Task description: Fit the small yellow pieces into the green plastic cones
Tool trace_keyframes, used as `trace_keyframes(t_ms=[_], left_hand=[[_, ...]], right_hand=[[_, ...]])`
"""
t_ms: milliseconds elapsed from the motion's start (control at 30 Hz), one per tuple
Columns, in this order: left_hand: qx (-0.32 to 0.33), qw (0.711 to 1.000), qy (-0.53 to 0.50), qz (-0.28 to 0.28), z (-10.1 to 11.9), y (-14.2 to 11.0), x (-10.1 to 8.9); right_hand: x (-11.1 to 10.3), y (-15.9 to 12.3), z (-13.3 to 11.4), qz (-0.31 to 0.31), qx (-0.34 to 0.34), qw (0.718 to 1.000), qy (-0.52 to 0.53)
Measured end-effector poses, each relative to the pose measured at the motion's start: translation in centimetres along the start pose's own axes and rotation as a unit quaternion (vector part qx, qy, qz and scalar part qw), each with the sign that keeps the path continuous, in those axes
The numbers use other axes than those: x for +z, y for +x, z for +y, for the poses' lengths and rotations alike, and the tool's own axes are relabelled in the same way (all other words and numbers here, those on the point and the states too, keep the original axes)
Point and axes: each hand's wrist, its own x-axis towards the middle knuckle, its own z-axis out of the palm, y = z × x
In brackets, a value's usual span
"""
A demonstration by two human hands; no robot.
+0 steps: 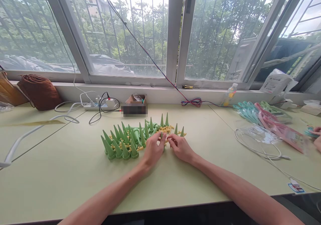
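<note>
Green cones [126, 152] stand clustered on the counter [175, 188] at ten o'clock from the left hand [153, 148], whose thumb and fingers pinch a small green piece [162, 135]. The right hand [182, 148] has its fingertips drawn together; whether they grip anything, I cannot tell. Yellow pieces [166, 129] lie at twelve o'clock, just beyond both.

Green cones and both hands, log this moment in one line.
left hand: at green cones, grip partly hidden | right hand: beside left hand, hold unclear | green cones: on table, mostly upright | yellow pieces: among cones
</note>
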Motion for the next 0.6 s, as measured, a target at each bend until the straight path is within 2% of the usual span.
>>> trace_keyframes(t_ms=[233, 400, 600], left_hand=[[-0.037, 0.999, -0.028, 0.022, -0.47, 0.13, -0.09], [-0.04, 0.998, -0.032, 0.02, -0.59, 0.0, 0.03], [-0.042, 0.999, -0.013, 0.004, -0.39, 0.01, 0.03]], right_hand=[[0.2, 0.0, 0.1, -0.018, 0.0, 0.999, -0.027], [0.18, 0.0, 0.02, -0.036, 0.001, 0.998, -0.046], [0.23, 0.01, 0.07, -0.077, -0.007, 0.99, -0.12]])
